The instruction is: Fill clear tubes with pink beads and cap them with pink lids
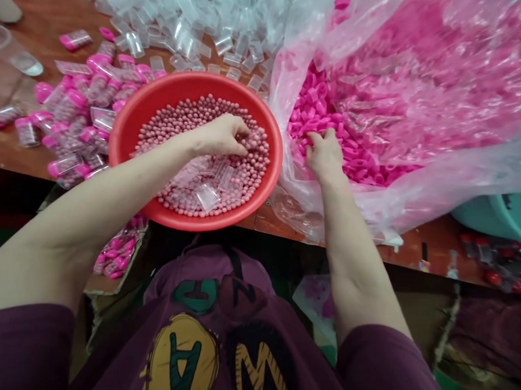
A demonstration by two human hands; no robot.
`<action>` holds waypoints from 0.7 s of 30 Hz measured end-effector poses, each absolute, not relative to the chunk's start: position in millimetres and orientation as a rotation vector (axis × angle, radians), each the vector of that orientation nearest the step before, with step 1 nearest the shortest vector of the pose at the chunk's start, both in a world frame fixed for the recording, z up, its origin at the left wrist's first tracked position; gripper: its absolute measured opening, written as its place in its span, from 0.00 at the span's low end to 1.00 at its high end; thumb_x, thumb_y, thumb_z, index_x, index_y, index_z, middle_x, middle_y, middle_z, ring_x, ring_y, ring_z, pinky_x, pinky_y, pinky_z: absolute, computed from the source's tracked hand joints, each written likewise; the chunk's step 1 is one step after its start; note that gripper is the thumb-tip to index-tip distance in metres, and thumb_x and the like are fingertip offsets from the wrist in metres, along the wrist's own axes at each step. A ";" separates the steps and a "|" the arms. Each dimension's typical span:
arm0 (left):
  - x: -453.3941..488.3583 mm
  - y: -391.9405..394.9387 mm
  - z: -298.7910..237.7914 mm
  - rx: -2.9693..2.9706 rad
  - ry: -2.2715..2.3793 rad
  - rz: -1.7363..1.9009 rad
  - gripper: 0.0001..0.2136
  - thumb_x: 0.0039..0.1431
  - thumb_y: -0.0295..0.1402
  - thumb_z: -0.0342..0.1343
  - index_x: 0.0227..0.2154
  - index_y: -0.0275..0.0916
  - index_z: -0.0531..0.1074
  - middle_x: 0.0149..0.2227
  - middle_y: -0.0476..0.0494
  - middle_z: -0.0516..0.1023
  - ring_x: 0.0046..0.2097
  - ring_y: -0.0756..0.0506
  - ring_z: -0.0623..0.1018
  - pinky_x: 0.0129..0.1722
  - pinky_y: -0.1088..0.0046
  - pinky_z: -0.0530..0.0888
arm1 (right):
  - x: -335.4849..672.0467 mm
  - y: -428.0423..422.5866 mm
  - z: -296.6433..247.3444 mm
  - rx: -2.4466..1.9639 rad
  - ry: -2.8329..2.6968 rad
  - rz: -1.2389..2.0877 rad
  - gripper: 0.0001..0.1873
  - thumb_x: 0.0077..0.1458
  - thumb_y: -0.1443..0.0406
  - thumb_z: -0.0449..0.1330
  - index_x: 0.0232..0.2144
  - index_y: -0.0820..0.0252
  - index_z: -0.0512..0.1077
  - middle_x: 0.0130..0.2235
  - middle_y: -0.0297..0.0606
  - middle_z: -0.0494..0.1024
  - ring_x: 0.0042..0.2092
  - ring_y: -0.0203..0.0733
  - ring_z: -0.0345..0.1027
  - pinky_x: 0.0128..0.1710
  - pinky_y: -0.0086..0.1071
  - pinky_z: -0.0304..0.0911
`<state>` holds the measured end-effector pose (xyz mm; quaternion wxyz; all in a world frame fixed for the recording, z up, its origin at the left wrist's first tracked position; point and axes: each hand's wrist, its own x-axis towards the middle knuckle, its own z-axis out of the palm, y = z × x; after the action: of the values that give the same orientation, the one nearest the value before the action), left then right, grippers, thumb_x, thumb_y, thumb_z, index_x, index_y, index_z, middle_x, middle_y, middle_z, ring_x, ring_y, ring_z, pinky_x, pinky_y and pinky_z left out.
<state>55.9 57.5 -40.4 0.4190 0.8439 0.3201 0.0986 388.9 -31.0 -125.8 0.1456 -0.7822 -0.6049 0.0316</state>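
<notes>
My left hand (pixel 223 136) is over the red bowl (pixel 122 124), its fingers curled down at the pink beads (pixel 172 123). Whatever those fingers hold is hidden. Clear plastic tubes (pixel 208 197) lie on the beads below that hand. On the right, my right hand (pixel 326 155) reaches into the mouth of a clear plastic bag (pixel 287 97) full of bright pink caps (pixel 354 147). Its thumb and fingers are apart and touch the caps, with nothing visibly gripped.
Many loose clear tubes (pixel 186 16) are heaped behind the bowl. Capped, bead-filled tubes (pixel 79 110) lie piled left of it, and more fill a cardboard box (pixel 115 292) below the table edge. A clear cup (pixel 10 48) lies far left; a teal basin (pixel 486 215) stands right.
</notes>
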 end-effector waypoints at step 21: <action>-15.3 -23.9 -10.0 0.778 0.746 0.756 0.12 0.77 0.41 0.57 0.36 0.41 0.72 0.28 0.48 0.74 0.28 0.49 0.78 0.24 0.76 0.68 | 194.0 -19.1 -19.2 -1.250 -1.755 0.622 0.16 0.74 0.46 0.65 0.54 0.44 0.78 0.52 0.37 0.87 0.54 0.52 0.84 0.61 0.51 0.81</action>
<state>-15.3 -23.9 -10.0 0.7909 0.3614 0.3468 0.3514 194.0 -19.1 -19.2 0.4347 -0.5019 -0.7048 0.2497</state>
